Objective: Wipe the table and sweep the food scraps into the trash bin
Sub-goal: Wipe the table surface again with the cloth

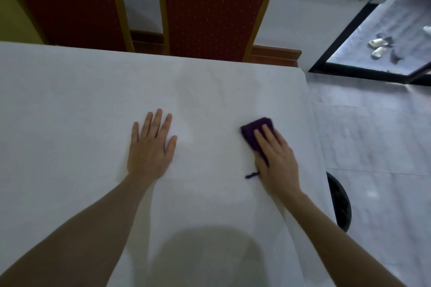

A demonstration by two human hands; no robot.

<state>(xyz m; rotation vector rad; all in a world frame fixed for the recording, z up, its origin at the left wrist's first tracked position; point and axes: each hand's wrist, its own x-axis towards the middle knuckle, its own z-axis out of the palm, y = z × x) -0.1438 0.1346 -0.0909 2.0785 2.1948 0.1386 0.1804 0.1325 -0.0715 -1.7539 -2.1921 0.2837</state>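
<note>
The white table (81, 91) fills most of the view. My left hand (150, 147) lies flat on it, palm down, fingers straight and spread. My right hand (277, 156) presses a folded purple cloth (253, 129) onto the table near its right edge, fingers laid straight over the cloth; a purple thread trails out beside the wrist. A black trash bin (340, 202) stands on the floor just past the table's right edge, partly hidden by it. I see no food scraps on the table.
Two red chairs (210, 7) with gold frames stand against the table's far side. Grey tiled floor (373, 135) lies to the right. A dark-framed doorway (345, 37) at the upper right has pale slippers (377, 46) beyond it.
</note>
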